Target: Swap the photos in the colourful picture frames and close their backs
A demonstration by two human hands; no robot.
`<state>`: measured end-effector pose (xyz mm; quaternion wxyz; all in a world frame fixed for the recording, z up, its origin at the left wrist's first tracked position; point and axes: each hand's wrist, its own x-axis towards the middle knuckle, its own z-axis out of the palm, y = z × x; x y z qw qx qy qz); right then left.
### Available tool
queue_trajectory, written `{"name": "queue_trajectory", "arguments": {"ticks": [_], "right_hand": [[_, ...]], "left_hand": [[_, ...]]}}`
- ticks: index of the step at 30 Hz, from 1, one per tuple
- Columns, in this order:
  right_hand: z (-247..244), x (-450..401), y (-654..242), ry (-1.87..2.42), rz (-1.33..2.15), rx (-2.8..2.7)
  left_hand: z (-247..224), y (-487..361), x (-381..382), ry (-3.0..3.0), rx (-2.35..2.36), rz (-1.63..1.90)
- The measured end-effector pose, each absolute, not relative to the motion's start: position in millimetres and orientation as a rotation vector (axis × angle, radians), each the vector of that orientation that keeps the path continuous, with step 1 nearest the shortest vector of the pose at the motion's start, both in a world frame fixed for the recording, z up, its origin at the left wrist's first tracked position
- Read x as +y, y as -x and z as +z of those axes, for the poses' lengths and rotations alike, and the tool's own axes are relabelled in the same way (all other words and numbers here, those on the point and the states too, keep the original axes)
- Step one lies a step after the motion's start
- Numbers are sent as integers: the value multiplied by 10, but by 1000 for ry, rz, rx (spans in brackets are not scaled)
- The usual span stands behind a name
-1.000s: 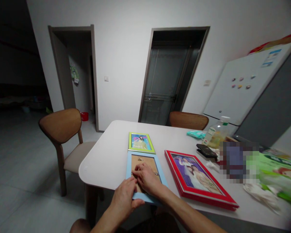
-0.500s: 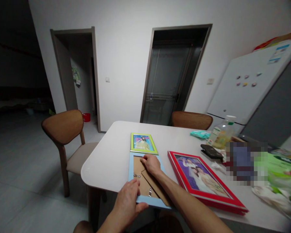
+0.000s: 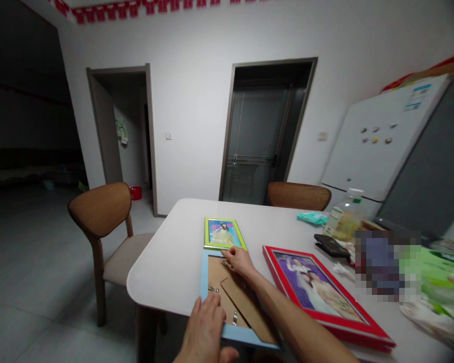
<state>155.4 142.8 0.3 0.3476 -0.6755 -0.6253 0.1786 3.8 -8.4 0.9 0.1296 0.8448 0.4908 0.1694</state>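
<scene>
A light-blue picture frame (image 3: 205, 272) lies face down near the table's front edge, its brown backing board (image 3: 215, 272) and folded stand (image 3: 245, 307) showing. Small metal clips sit around the backing, one of them a left-side clip (image 3: 213, 289). My left hand (image 3: 206, 322) rests over the frame's lower left corner, fingers stretched out and thumb apart. At the top edge, my right hand (image 3: 237, 261) pinches a metal clip (image 3: 224, 261) between thumb and fingers. Just beyond lies a lime-green picture frame (image 3: 224, 234), face up.
Red picture frames (image 3: 314, 287) lie stacked to the right of my right forearm. Further right are a black wallet-like item (image 3: 331, 245), a plastic bottle (image 3: 344, 217), a teal packet (image 3: 312, 218) and a green bag (image 3: 439, 267). Wooden chairs stand left (image 3: 100, 209) and behind the table.
The view has tilted upward, so everything sits lower in the picture. My left hand has loosened, its thumb now off the frame's lower edge. My right hand stays at the top of the frame.
</scene>
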Motion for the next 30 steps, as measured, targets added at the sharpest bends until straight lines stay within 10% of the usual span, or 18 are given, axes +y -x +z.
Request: {"name": "queue_trajectory", "arguments": {"ticks": [20,30], "right_hand": [[133,157,-1532,765,1282,-655],[552,381,-3485,1556,835,-932]], "left_hand": [[731,-623,-179,-1294,756,1418],[476,-1289,85,-1379,675,1180]]}}
